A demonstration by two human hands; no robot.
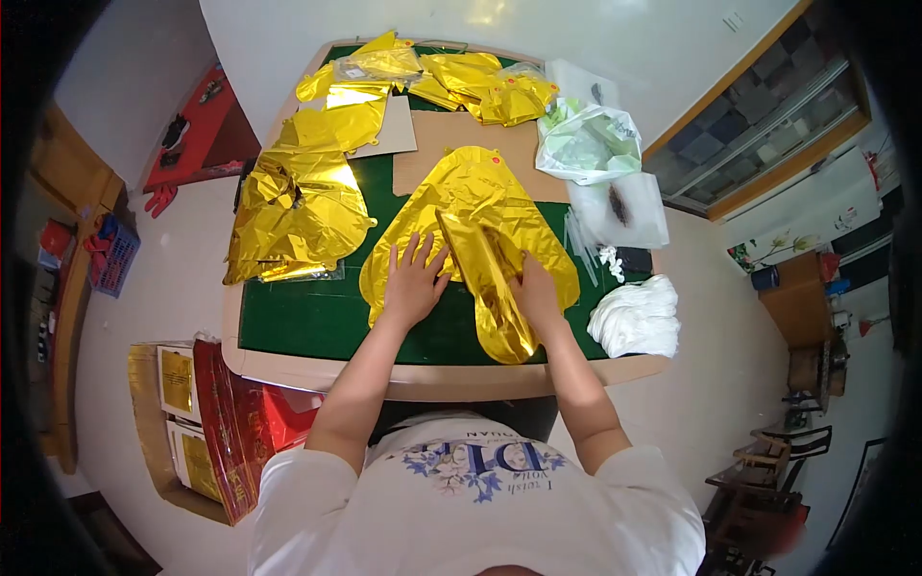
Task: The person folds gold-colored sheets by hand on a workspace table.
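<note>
A flat gold foil balloon (471, 182) lies in front of me, rounded at its far end, where a small red dot shows. One part of it is folded over into a creased flap (492, 293) that points toward me. My left hand (415, 288) rests flat on the foil left of the flap, its fingers spread. At the flap's right side, my right hand (536, 296) has hold of the foil edge, with some fingertips hidden by the fold.
More gold foil balloons (298, 206) lie stacked at the left and along the back edge. Beige cardboard (442, 144) covers part of the green tabletop (298, 317). To the right are a plastic bag (588, 144), a clear packet (624, 211) and a white string bundle (634, 319).
</note>
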